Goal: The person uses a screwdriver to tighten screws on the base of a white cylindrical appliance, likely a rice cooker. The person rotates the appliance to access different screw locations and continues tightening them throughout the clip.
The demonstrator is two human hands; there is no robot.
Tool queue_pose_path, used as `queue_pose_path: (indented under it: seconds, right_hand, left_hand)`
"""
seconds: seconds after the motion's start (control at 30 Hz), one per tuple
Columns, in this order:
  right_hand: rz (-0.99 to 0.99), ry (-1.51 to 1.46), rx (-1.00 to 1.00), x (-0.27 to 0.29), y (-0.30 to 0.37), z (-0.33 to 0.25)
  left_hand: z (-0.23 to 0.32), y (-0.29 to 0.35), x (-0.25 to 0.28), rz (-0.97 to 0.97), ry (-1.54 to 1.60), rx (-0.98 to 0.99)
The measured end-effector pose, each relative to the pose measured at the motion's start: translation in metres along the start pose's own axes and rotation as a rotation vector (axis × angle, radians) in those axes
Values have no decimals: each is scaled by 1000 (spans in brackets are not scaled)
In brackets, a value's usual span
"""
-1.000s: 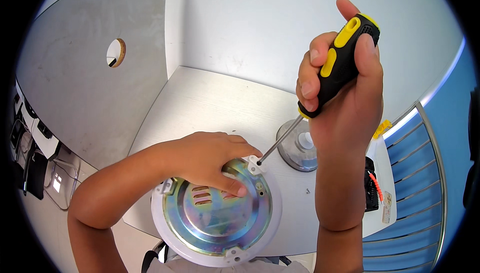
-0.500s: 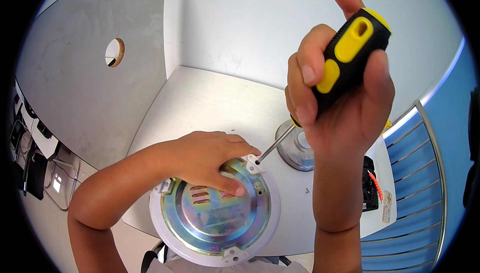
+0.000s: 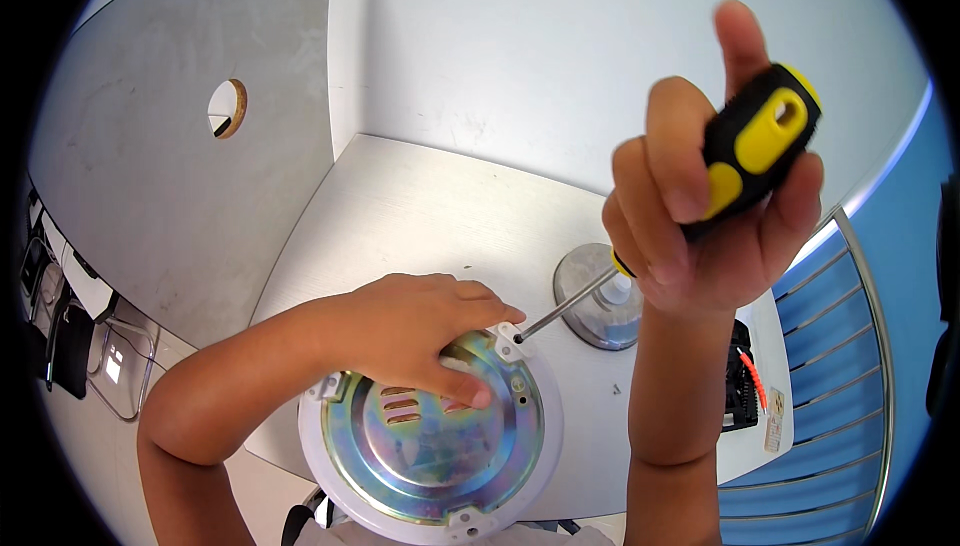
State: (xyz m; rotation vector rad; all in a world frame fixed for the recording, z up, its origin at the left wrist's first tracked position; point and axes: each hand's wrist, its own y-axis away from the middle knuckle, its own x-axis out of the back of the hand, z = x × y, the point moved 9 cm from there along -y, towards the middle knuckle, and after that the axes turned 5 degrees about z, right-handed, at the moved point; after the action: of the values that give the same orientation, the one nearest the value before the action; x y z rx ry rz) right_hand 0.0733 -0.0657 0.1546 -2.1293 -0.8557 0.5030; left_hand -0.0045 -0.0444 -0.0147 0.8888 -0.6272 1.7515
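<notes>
A round ceiling lamp (image 3: 425, 446), its iridescent metal back upward inside a white rim, sits at the table's near edge, close to my body. My left hand (image 3: 415, 321) grips its far side, thumb pressed on the metal and fingers reaching toward a white corner tab (image 3: 509, 350). In my right hand (image 3: 690, 221) is a screwdriver (image 3: 765, 141) with a thick black and yellow handle, the index finger raised off it. Its shaft slants down left, and the tip meets the tab's hole. Whether a screw is there, I cannot tell.
Behind the screwdriver shaft stands a round grey metal disc (image 3: 590, 331) with a white centre piece. Small screws (image 3: 617, 389) lie nearby on the white table (image 3: 400, 206). A black tool case (image 3: 740, 386) with an orange piece is at the right, beside a metal railing (image 3: 880, 376).
My right hand and the screwdriver handle have swung right and slightly down, so the shaft leans more. The tip remains at the tab. The lamp and left hand have shifted slightly down.
</notes>
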Motion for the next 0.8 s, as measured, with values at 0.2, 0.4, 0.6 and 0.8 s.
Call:
queue_pose_path:
  seconds: [0.2, 0.4, 0.6, 0.8]
  right_hand:
    - [124, 240, -62, -10, -13, 19]
    - [108, 137, 139, -9, 0, 16]
    - [348, 601, 99, 7, 7, -9]
    - [488, 924, -141, -10, 10, -26]
  left_hand:
    - [1, 1, 2, 9, -7, -24]
    - [4, 1, 2, 26, 10, -25]
    - [36, 0, 64, 477, 227, -176]
    - [82, -10, 82, 562, 684, -315]
